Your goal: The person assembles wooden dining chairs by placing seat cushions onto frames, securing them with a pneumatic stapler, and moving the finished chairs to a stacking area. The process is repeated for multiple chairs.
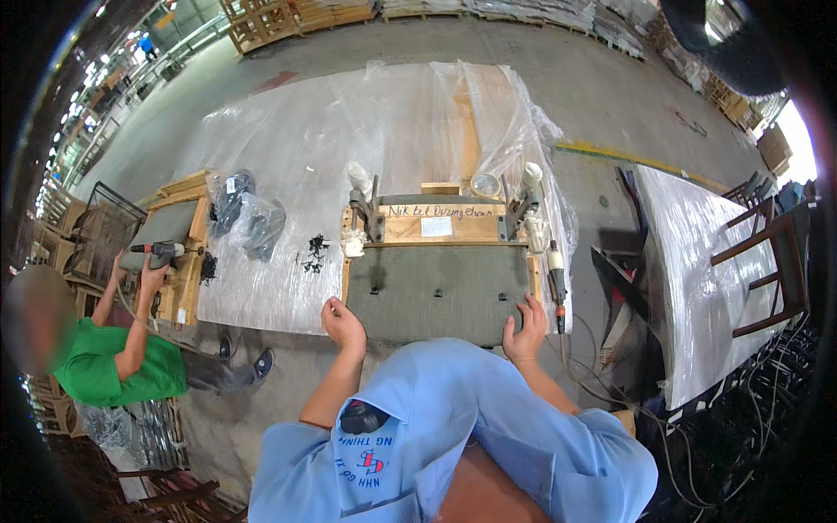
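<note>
A grey panel (405, 292) with a row of three small black pieces across it lies in a wooden jig (401, 229) on the table in front of me. My left hand (346, 326) has its fingers curled at the panel's near left corner. At the near right corner, my right hand (525, 330) grips the opposite edge, its fingers a little apart. Toggle clamps with white wrapped ends, one at left (356, 209) and one at right (532, 209), stand over the jig's far part. A power screwdriver (556, 283) lies just right of the jig.
Small black parts (314, 253) and bagged black pieces (253, 222) lie left on the plastic-covered table (323, 131). A tape roll (486, 185) sits behind the jig. At left, a co-worker in green (131, 362) holds another screwdriver (159, 250). Cables (593, 375) trail at right beside a wrapped stack (689, 279).
</note>
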Demonstrator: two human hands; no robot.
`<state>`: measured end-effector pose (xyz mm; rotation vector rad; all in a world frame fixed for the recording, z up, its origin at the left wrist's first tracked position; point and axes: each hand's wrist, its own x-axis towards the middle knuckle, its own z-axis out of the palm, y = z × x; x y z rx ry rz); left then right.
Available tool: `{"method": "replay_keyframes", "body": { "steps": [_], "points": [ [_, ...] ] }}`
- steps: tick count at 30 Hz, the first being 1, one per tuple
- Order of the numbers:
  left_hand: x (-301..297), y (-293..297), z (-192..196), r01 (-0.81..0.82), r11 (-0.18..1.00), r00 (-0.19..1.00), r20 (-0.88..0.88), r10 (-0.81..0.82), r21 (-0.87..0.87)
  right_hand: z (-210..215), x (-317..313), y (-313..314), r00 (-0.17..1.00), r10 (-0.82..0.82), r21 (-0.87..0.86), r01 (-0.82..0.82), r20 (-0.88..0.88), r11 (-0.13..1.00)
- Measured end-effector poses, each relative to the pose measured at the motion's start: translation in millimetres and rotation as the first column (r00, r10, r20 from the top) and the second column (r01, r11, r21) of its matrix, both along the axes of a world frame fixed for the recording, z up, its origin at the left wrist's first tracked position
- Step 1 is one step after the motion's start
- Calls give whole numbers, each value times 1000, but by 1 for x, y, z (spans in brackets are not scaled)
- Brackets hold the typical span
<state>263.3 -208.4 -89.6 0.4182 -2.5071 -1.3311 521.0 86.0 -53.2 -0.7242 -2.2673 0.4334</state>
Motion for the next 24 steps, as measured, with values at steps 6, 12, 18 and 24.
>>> {"method": "replay_keyframes", "body": {
  "steps": [6,12,18,24],
  "points": [
    [-4,-4,-17,32,996,998,58,-28,-82,-12,7,2,999,34,-54,-34,-6,998],
    [-3,-2,-14,149,982,982,130,-134,-116,-11,9,15,996,82,-25,-82,18,996],
    [8,4,-13,132,980,982,153,-110,-146,-13,7,29,995,60,-51,-56,78,997],
    [12,2,-15,116,991,986,129,-107,-62,-14,11,14,995,-41,-119,52,90,992]
  ]
}}
